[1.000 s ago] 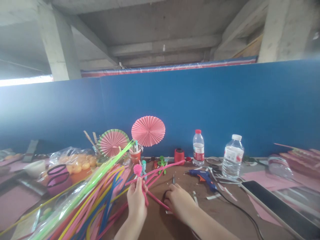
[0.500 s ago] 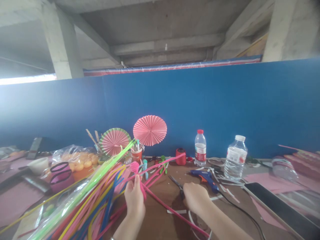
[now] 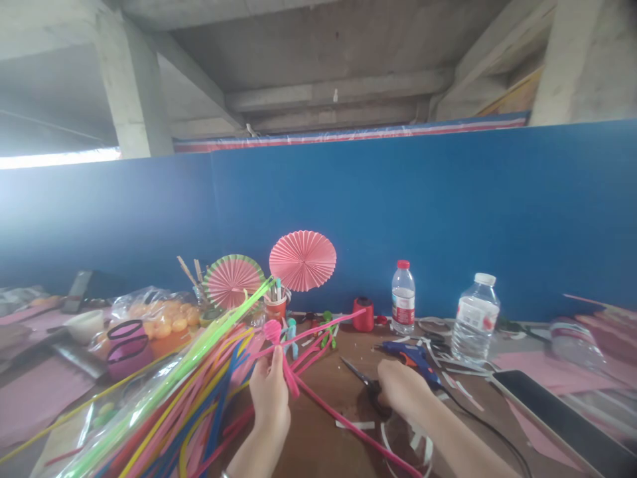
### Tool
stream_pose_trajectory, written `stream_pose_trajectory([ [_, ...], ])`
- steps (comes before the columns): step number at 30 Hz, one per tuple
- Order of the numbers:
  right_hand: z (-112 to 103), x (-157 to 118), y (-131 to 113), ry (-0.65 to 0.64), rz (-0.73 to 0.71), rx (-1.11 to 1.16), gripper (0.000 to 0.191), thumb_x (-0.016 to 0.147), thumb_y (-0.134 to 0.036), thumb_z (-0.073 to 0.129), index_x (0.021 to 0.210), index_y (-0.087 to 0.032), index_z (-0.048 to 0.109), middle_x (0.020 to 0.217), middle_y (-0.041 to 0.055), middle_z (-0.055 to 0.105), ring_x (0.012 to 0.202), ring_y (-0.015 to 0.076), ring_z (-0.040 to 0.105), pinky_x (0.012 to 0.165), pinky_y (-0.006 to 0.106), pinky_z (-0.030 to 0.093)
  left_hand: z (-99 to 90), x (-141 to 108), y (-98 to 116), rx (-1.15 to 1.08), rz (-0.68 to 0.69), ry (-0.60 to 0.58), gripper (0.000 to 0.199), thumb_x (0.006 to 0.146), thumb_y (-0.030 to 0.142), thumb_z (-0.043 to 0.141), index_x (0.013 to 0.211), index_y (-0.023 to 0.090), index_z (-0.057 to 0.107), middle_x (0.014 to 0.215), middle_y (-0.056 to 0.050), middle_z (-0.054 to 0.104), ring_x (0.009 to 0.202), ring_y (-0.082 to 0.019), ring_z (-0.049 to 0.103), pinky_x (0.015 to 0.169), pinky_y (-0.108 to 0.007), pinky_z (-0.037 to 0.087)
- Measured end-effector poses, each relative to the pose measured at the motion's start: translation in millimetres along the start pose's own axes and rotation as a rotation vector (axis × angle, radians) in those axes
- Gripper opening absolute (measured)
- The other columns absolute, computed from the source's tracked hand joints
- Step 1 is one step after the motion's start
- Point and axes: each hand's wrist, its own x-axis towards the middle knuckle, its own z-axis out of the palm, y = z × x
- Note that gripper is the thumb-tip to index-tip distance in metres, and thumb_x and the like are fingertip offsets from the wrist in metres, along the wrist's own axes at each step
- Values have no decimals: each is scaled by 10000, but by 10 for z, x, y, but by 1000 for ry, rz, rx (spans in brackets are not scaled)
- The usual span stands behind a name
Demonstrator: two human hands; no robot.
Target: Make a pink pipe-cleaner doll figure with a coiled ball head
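My left hand (image 3: pixel 270 392) is closed, pinching a bright pink pipe cleaner piece (image 3: pixel 291 380) between thumb and fingers. Its coiled, rounded pink top (image 3: pixel 272 330) stands just above the thumb. Long pink pipe cleaners (image 3: pixel 343 423) stretch away to the right of this hand, low over the brown table. My right hand (image 3: pixel 402 388) is closed at the black handles of a pair of scissors (image 3: pixel 365 380), whose blades point away and to the left. Its fingertips are partly hidden behind the hand. Left of my left hand lies a thick bundle of coloured pipe cleaners (image 3: pixel 199 392), partly in clear plastic.
Beyond my right hand lies a blue glue gun (image 3: pixel 411 355) with its black cable. Two water bottles (image 3: pixel 403 299) and a red spool-like container (image 3: pixel 363 315) stand near the blue partition (image 3: pixel 398 199). Pleated paper fans (image 3: pixel 302 261) rise behind. A phone-like dark slab (image 3: pixel 562 418) lies right.
The view has shifted slightly. My right hand has moved a little to the right, showing more of the scissors' handles. My left hand keeps its pinch on the pink pipe cleaner piece.
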Motion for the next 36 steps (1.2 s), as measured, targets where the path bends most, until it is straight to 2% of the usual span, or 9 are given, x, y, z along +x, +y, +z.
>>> stream_pose_trajectory([
  [4, -43, -10, 19, 4, -31, 73, 160, 513, -98, 585, 656, -130, 649, 713, 137, 674, 688, 287, 645, 529, 293, 408, -10, -1, -24, 41, -39, -64, 360, 688, 455, 620, 519, 172, 475, 445, 79, 371, 418, -91, 358, 438, -222, 312],
  [9, -40, -76, -217, -29, -199, 283, 184, 595, -229, 596, 771, -191, 633, 700, -10, 652, 611, 132, 579, 492, 182, 342, -7, -2, -26, 37, -63, -54, 378, 720, 459, 577, 525, 192, 393, 471, 87, 325, 431, -84, 327, 436, -213, 295],
  [14, 51, -144, -463, -64, -264, 421, 187, 551, -299, 684, 612, -161, 574, 521, -71, 498, 500, 75, 417, 429, 167, 251, 16, -61, 20, -7, -81, -70, 378, 722, 457, 564, 531, 206, 357, 457, 100, 297, 395, -74, 295, 409, -205, 283],
  [17, 99, -182, -526, -26, -255, 474, 232, 553, -313, 699, 644, -171, 539, 565, -73, 483, 527, 77, 394, 441, 168, 247, 34, -129, 57, -34, -92, -118, 366, 703, 477, 572, 538, 203, 394, 433, 105, 310, 360, -73, 293, 387, -207, 279],
  [20, 133, -226, -559, 15, -249, 582, 183, 643, -313, 636, 674, -177, 518, 625, -48, 513, 565, 93, 429, 481, 174, 285, 47, -194, 87, -46, -99, -164, 365, 690, 492, 581, 544, 193, 430, 419, 106, 322, 349, -72, 300, 385, -206, 284],
  [25, 232, -276, -621, -9, -314, 766, 231, 776, -384, 512, 684, -173, 530, 625, -16, 545, 581, 122, 462, 518, 199, 332, 61, -268, 72, -39, -108, -248, 340, 707, 472, 588, 578, 176, 482, 464, 91, 366, 420, -78, 350, 439, -197, 313],
  [30, 343, -307, -683, 76, -279, 946, 306, 789, -456, 487, 718, -163, 541, 657, 2, 566, 609, 139, 467, 559, 215, 369, 70, -372, 41, 8, -105, -336, 295, 704, 428, 612, 620, 150, 563, 505, 62, 441, 479, -97, 399, 480, -208, 335],
  [33, 356, -335, -700, 87, -238, 1001, 316, 807, -463, 458, 725, -168, 536, 664, 4, 557, 613, 147, 480, 575, 226, 384, 72, -437, 64, 60, -78, -398, 284, 711, 412, 607, 621, 145, 574, 540, 30, 512, 533, -127, 466, 530, -229, 373],
  [36, 358, -353, -701, 101, -264, 1043, 331, 820, -474, 434, 739, -165, 521, 671, 4, 533, 646, 157, 491, 609, 238, 399, 71, -466, 91, 105, -45, -428, 276, 725, 410, 587, 643, 147, 587, 566, 9, 555, 565, -155, 510, 564, -250, 398],
])
